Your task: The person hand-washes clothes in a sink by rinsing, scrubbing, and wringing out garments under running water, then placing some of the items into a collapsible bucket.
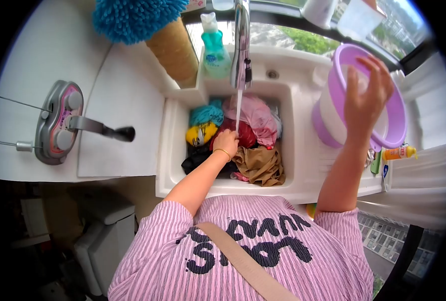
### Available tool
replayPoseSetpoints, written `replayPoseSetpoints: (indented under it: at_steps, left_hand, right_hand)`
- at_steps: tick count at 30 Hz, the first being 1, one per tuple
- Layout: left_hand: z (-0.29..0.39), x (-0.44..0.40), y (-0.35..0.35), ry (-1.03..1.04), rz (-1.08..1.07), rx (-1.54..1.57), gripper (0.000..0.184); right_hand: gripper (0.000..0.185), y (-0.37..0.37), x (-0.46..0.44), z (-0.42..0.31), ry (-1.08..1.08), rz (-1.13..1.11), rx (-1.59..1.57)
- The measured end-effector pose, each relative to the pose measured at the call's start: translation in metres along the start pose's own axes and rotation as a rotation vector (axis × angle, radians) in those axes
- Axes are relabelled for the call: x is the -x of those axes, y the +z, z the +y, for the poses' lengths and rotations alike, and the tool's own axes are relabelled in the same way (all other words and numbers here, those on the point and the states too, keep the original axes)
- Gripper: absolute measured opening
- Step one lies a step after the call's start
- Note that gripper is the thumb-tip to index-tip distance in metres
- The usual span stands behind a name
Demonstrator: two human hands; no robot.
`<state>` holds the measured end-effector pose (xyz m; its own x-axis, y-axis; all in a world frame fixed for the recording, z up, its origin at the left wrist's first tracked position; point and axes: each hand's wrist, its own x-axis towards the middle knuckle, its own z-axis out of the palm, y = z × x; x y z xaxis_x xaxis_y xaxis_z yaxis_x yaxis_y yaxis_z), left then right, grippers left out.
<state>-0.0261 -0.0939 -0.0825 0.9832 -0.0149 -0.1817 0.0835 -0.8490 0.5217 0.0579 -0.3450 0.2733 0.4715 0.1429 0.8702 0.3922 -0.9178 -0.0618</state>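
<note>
In the sink (166, 150), my left hand (226, 142) has its fingers closed on a wet dark red garment (244, 133), beside the running water. Around it lie a pink garment (255, 113), a teal cloth (206, 114), a yellow cloth (201, 134), a black cloth (198, 164) and a brown garment (263, 165). My right hand (366, 93) is raised over the white and purple bucket (328, 113) on the drainboard, fingers apart and nothing visible in them.
A chrome faucet (241, 45) pours water into the sink. Behind it stands a green soap bottle (215, 52). A brown post (175, 50) with a blue fluffy top (137, 17) rises at left, near a grey wall crank (60, 123). An orange bottle (398, 153) lies at right.
</note>
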Motion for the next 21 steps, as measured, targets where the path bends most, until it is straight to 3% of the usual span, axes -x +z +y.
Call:
replayPoseSetpoints:
  at_steps: [1, 3, 5, 7, 9, 12, 15, 19, 21]
  left_hand:
    - [-0.01, 0.001, 0.009, 0.093, 0.139, 0.061, 0.019]
    - [-0.008, 0.008, -0.002, 0.078, 0.175, 0.188, 0.019]
    - [-0.007, 0.014, -0.011, 0.092, 0.303, 0.349, 0.019]
    - [-0.001, 0.015, -0.035, 0.135, 0.302, 0.332, 0.019]
    - [0.009, 0.016, -0.06, 0.227, 0.303, 0.308, 0.017]
    - [0.021, 0.015, -0.084, 0.375, 0.293, 0.305, 0.017]
    - [0.035, 0.022, -0.114, 0.348, 0.306, 0.445, 0.016]
    - [0.056, 0.027, -0.168, 0.425, 0.392, 0.437, 0.011]
    - [0.059, 0.025, -0.19, 0.422, 0.482, 0.429, 0.008]
  right_hand:
    - [0.017, 0.001, 0.011, -0.012, -0.014, -0.044, -0.134]
    - [0.011, 0.017, 0.049, -0.027, 0.098, -0.271, -0.449]
    - [0.012, 0.03, 0.087, -0.043, 0.222, -0.654, -0.579]
    - [0.016, 0.066, 0.141, -0.038, 0.195, -0.987, -0.647]
    - [0.026, 0.096, 0.192, -0.046, 0.2, -1.075, -0.73]
    - [0.043, 0.12, 0.232, -0.064, 0.148, -1.058, -0.829]
    - [0.046, 0.143, 0.249, -0.064, 0.074, -1.023, -0.718]
    - [0.029, 0.149, 0.217, -0.057, 0.081, -0.906, -0.68]
    - [0.029, 0.146, 0.189, -0.057, 0.11, -0.867, -0.694]
